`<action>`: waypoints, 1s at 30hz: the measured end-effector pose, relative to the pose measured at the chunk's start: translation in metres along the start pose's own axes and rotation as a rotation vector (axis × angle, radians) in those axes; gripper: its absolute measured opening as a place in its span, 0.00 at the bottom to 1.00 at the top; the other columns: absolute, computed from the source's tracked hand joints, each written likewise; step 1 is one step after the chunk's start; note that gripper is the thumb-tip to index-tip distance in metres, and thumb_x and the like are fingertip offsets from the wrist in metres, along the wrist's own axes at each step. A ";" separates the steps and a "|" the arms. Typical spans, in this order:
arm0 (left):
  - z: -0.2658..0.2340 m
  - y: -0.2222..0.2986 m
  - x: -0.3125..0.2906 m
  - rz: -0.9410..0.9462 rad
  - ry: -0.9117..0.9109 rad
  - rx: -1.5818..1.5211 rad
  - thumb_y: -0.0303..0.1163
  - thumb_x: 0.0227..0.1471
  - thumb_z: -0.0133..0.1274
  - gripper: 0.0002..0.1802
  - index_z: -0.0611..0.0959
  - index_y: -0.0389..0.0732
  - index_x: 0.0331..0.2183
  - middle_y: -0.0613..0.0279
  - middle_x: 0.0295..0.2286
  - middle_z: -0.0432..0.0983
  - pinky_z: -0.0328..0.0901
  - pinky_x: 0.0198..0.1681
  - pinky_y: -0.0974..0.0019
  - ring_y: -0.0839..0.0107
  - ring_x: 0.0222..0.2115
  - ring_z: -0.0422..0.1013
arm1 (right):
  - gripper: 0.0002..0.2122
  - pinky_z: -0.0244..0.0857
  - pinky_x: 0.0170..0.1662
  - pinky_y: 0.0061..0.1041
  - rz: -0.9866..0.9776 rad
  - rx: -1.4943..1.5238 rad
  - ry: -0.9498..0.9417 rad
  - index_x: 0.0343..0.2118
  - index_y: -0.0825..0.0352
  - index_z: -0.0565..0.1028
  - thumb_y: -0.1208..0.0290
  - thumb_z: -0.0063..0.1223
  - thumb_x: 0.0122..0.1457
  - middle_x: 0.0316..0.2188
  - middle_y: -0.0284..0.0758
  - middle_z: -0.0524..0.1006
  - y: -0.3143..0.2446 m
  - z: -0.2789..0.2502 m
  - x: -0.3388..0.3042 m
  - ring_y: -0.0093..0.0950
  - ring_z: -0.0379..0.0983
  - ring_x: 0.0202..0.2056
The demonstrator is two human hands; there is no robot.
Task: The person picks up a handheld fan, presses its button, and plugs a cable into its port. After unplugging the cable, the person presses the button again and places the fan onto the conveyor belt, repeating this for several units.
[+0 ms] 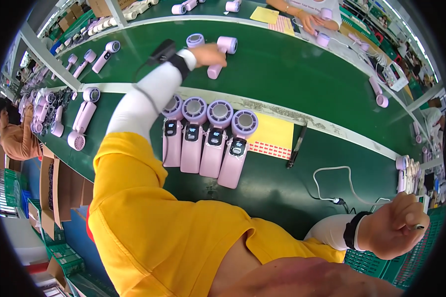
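Far left of the row of four: a pale pink handheld fan of smooth plastic on the dark green tabletop. Landmark, the row of four pink plastic handheld fans: lilac ring heads, silver discs at centre, lit black displays on the handles. Beyond the row, across a pale scuffed strip, a pink handheld fan with a drum-shaped lilac head, its head turned to the right and its handle angled down-left. Left hand at this fan, fingers over its middle; hand blurred, cannot tell whether the grip is pressed together. Left arm, in a yellow sleeve over a white undersleeve, reaches out past the row's left end; black wristband at the wrist. Just right of the row, a yellow paper sheet with red marks, then a slim black pen. Farther right of the row, a looped white cable. Well right of the row, right hand raised, forearm coming in low, fingers curled inward and pinching a small slim dark-tipped object, kind unclear.
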State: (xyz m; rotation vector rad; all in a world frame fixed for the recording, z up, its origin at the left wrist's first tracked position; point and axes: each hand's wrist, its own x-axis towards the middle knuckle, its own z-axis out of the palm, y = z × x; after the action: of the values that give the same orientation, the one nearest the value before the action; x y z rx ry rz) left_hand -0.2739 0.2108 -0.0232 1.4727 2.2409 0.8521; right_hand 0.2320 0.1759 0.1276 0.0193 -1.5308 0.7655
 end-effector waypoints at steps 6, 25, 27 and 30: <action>-0.021 0.056 -0.160 0.619 0.751 0.495 0.32 0.34 0.53 0.16 0.70 0.32 0.26 0.48 0.24 0.65 0.59 0.26 0.56 0.51 0.24 0.63 | 0.13 0.38 0.20 0.21 0.028 0.098 -0.026 0.22 0.67 0.65 0.64 0.32 0.56 0.12 0.27 0.54 0.000 -0.001 -0.001 0.18 0.45 0.15; 0.024 0.141 -0.292 0.270 0.413 -0.194 0.29 0.38 0.55 0.20 0.65 0.34 0.33 0.50 0.25 0.70 0.64 0.25 0.65 0.60 0.23 0.70 | 0.23 0.43 0.22 0.14 0.525 0.065 -0.389 0.37 0.72 0.64 0.50 0.35 0.57 0.25 0.27 0.61 0.047 0.086 -0.026 0.13 0.49 0.19; 0.031 0.173 -0.286 0.346 0.319 -0.259 0.29 0.38 0.55 0.21 0.65 0.34 0.34 0.49 0.26 0.69 0.63 0.27 0.63 0.57 0.26 0.69 | 0.23 0.52 0.27 0.14 0.350 -0.001 -0.430 0.40 0.71 0.65 0.51 0.37 0.57 0.23 0.28 0.64 0.050 0.094 -0.028 0.16 0.56 0.23; 0.037 0.193 -0.282 0.412 0.207 -0.296 0.31 0.38 0.56 0.23 0.64 0.33 0.34 0.48 0.28 0.68 0.63 0.28 0.62 0.53 0.27 0.69 | 0.24 0.54 0.28 0.15 0.168 -0.107 -0.405 0.41 0.71 0.64 0.50 0.37 0.57 0.24 0.29 0.65 0.060 0.095 -0.025 0.17 0.57 0.24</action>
State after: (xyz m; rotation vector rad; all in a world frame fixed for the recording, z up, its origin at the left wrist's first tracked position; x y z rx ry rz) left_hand 0.0017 0.0209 0.0570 1.7898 1.8552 1.4513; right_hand 0.1248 0.1669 0.0869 -0.0367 -1.9759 0.8465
